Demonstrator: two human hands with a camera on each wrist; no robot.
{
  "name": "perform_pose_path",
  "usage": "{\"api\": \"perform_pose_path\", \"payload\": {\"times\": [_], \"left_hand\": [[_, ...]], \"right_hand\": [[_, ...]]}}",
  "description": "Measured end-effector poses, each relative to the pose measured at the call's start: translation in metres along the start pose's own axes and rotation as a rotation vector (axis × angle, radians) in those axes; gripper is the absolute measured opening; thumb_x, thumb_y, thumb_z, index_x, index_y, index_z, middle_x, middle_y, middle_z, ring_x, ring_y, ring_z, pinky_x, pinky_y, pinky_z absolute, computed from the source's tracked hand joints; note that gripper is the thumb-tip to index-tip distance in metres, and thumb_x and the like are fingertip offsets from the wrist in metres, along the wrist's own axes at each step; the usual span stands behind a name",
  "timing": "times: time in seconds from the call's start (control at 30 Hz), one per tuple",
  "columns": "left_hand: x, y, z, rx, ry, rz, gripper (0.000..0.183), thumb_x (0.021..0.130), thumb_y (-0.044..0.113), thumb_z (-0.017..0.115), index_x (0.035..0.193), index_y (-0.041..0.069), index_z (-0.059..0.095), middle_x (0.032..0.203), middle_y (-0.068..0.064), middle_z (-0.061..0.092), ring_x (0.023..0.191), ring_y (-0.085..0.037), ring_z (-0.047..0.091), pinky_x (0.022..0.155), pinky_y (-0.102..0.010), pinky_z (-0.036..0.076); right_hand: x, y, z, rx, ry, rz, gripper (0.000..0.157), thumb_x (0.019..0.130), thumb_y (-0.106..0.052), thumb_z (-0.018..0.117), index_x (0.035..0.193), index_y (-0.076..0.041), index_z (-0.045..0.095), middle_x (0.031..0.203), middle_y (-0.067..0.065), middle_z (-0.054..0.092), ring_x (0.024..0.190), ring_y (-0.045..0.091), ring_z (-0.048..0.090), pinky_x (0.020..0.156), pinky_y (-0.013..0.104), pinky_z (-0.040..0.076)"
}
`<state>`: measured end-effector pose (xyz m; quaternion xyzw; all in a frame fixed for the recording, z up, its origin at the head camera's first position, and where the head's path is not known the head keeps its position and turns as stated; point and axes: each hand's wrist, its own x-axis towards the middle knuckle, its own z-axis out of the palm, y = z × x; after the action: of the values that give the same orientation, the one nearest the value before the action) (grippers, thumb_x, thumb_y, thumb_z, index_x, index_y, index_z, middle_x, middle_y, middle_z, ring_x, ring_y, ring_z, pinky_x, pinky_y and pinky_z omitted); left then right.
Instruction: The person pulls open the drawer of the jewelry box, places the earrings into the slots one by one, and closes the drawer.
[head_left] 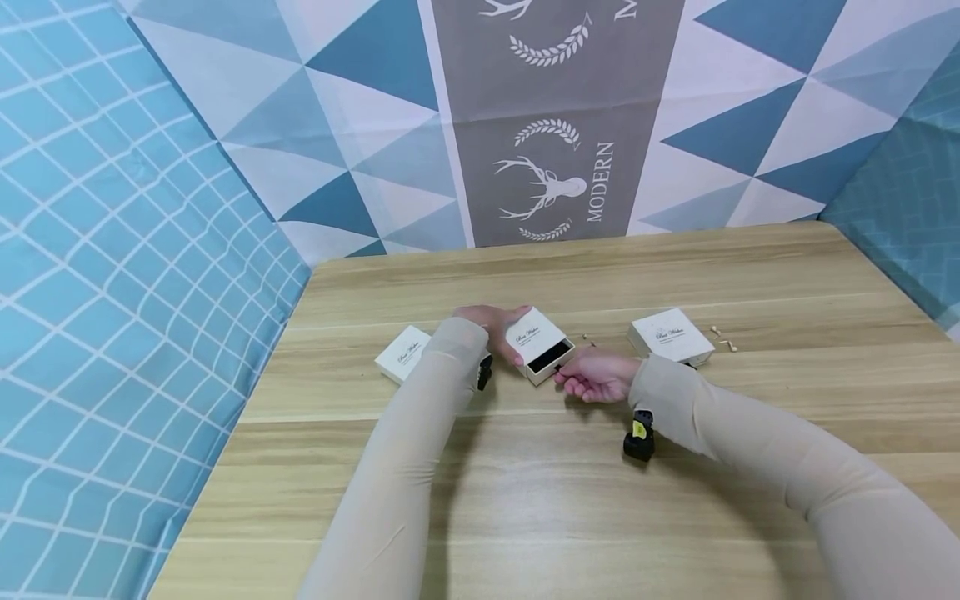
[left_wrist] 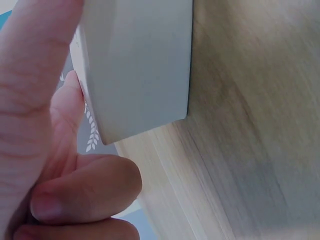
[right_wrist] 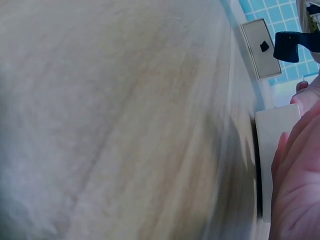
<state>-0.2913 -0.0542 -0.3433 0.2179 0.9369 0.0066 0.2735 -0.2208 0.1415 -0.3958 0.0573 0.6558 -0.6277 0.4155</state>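
Note:
A white drawer-style gift box (head_left: 531,330) with black lettering stands in the middle of the table. Its inner drawer (head_left: 552,363) is partly slid out toward the right front, with a dark inside showing. My left hand (head_left: 491,323) grips the box's outer sleeve, thumb and fingers on opposite sides. In the left wrist view, the pale side of that box (left_wrist: 140,65) fills the upper middle beside the hand (left_wrist: 30,110). At the drawer's front, my right hand (head_left: 602,375) pinches a small dark pull tab. Its fingertips are partly hidden in the right wrist view.
A similar white box (head_left: 405,353) lies to the left, partly behind my left sleeve. Another box (head_left: 672,337) sits to the right, with several small pale pieces (head_left: 726,340) beside it. Tiny bits (head_left: 586,336) lie behind my right hand. Patterned cloths (head_left: 375,125) hang around the wooden table (head_left: 540,483).

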Motion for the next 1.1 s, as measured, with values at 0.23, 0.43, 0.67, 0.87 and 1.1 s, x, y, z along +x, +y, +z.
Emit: {"api": "perform_pose_path", "payload": {"times": [0.23, 0.43, 0.67, 0.87, 1.1], "left_hand": [[0.0, 0.0, 0.001, -0.013, -0.011, 0.011, 0.108, 0.075, 0.053, 0.076, 0.155, 0.031, 0.006, 0.154, -0.008, 0.031, 0.134, -0.028, 0.038, 0.103, -0.039, 0.035], [0.001, 0.0, 0.0, -0.033, -0.029, 0.012, 0.109, 0.075, 0.051, 0.076, 0.155, 0.031, 0.005, 0.155, -0.009, 0.028, 0.136, -0.029, 0.035, 0.105, -0.04, 0.034], [0.002, 0.0, -0.002, -0.044, -0.047, 0.022, 0.108, 0.077, 0.048, 0.076, 0.155, 0.029, 0.004, 0.155, -0.009, 0.028, 0.136, -0.028, 0.034, 0.105, -0.04, 0.032], [0.002, 0.0, -0.001, -0.043, -0.045, -0.002, 0.109, 0.076, 0.05, 0.076, 0.155, 0.032, 0.004, 0.155, -0.009, 0.027, 0.137, -0.029, 0.033, 0.105, -0.042, 0.033], [0.001, 0.0, -0.001, -0.068, -0.039, -0.034, 0.109, 0.074, 0.051, 0.077, 0.154, 0.036, 0.004, 0.156, -0.009, 0.025, 0.137, -0.03, 0.032, 0.105, -0.042, 0.033]], "right_hand": [[-0.001, 0.004, -0.002, -0.017, -0.003, -0.004, 0.022, 0.101, -0.006, 0.037, 0.09, 0.002, 0.054, 0.055, -0.003, 0.054, 0.044, 0.001, 0.049, 0.043, 0.012, 0.043], [-0.005, 0.007, -0.004, -0.033, -0.015, -0.014, 0.023, 0.101, -0.005, 0.037, 0.088, 0.002, 0.055, 0.055, -0.003, 0.054, 0.042, 0.0, 0.049, 0.043, 0.011, 0.043], [-0.011, 0.009, -0.005, -0.051, -0.022, -0.024, 0.022, 0.1, -0.004, 0.037, 0.091, 0.004, 0.055, 0.056, -0.002, 0.054, 0.042, 0.001, 0.048, 0.042, 0.011, 0.043], [-0.012, 0.012, -0.006, -0.055, -0.024, -0.022, 0.021, 0.1, -0.004, 0.038, 0.091, 0.004, 0.055, 0.056, -0.003, 0.054, 0.043, 0.0, 0.048, 0.043, 0.011, 0.042], [-0.016, 0.013, -0.007, -0.075, -0.03, -0.018, 0.024, 0.1, -0.005, 0.037, 0.088, 0.002, 0.056, 0.057, -0.003, 0.054, 0.043, 0.0, 0.047, 0.043, 0.011, 0.042]]}}
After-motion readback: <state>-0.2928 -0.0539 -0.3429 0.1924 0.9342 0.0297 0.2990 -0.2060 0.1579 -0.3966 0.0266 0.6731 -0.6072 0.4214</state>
